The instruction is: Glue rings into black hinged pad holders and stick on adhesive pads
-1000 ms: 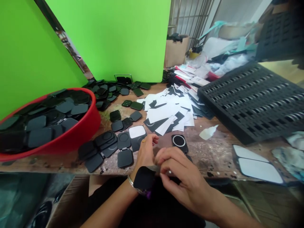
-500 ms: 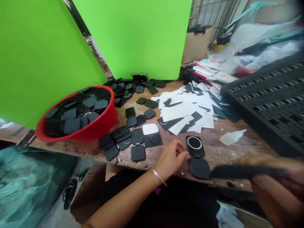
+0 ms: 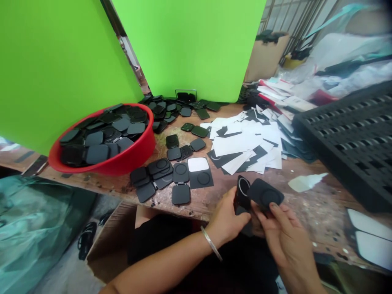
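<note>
My left hand (image 3: pixel 228 216), a metal bangle at its wrist, grips a black folding charger pad (image 3: pixel 244 187) with a pale ring on its upper half. That pad is tilted up off the table edge, and its lower half is mostly hidden by my fingers. Between the thumb and fingers of my right hand (image 3: pixel 283 226) is a flat black square cover piece (image 3: pixel 266 193) with a round mark. The cover piece is close beside the pad and partly overlaps it in view. To the left lies an unfolded charger pad (image 3: pixel 181 194), beside a sheet (image 3: pixel 203 178) with one white square.
A red basin (image 3: pixel 148 139) full of black squares stands at the left. White and black paper scraps (image 3: pixel 235 145) are heaped mid-table. A black slotted foam tray (image 3: pixel 349 134) occupies the right, near a white-backed sheet (image 3: pixel 372 245). Green boards (image 3: pixel 190 49) stand behind.
My left hand has picked up the folding pad from the table. My right hand has come in from the right with the black cover piece, beside the pad. The view has shifted slightly.
</note>
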Motion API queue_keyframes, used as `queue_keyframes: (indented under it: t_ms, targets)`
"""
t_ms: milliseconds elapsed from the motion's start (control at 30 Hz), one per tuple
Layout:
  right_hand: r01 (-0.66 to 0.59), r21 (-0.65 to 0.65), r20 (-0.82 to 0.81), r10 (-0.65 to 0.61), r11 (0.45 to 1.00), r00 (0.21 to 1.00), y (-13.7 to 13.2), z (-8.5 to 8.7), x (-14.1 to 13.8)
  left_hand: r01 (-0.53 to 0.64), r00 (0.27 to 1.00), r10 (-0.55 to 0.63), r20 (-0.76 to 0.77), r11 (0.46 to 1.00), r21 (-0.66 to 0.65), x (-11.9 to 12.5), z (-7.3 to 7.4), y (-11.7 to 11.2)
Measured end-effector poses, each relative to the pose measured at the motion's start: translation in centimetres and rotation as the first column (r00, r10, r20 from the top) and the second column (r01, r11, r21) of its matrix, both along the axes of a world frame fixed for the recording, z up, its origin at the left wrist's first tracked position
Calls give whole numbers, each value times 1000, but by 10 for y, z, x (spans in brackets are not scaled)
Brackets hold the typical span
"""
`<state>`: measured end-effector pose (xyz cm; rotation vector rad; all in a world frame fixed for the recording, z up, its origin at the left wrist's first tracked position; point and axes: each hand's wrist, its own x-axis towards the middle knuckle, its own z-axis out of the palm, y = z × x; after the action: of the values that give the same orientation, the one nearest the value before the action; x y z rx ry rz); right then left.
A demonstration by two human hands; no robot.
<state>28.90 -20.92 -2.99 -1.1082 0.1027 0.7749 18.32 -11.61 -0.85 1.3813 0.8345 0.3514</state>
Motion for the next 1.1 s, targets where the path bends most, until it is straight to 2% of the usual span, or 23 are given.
queue_keyframes:
  t_ms: [33, 100, 200, 267, 333, 400, 467, 533, 667, 867, 1100]
  targets:
    - [-41, 10, -32, 41, 999, 999, 2, 5, -3, -20, 999, 21, 40, 1000, -18, -5, 5, 1]
    - [-124, -9, -11, 124, 992, 992, 5, 15, -4, -14, 994, 31, 103, 987, -161, -19, 16, 7]
    - [-252, -136, 137, 270, 958, 953, 12, 30, 6, 5, 991, 53, 121, 901, -435, -42, 30, 24]
    - [-368, -245, 217, 420, 897, 881, 19, 42, 14, 23, 993, 39, 108, 850, -526, -56, 34, 35]
    - [-473, -351, 261, 569, 808, 780, 28, 53, 18, 68, 993, -4, 114, 823, -564, -67, 35, 42]
    - [-549, -425, 281, 681, 720, 676, 38, 63, 18, 114, 989, -41, 139, 811, -574, -75, 34, 46]
    - [-591, -465, 289, 744, 659, 602, 46, 68, 15, 134, 987, -56, 151, 806, -577, -80, 33, 47]
    - [-614, -486, 290, 777, 622, 558, 52, 68, 11, 145, 986, -69, 152, 803, -578, -82, 34, 46]
    - [-625, -515, 284, 804, 587, 522, 56, 66, 5, 137, 988, -65, 142, 800, -585, -85, 35, 46]
    - [-615, -540, 241, 805, 575, 541, 58, 69, 1, 122, 990, -52, 135, 799, -589, -87, 33, 46]
    - [-643, -521, 194, 812, 561, 551, 55, 58, 7, 116, 991, -49, 127, 796, -594, -86, 31, 46]
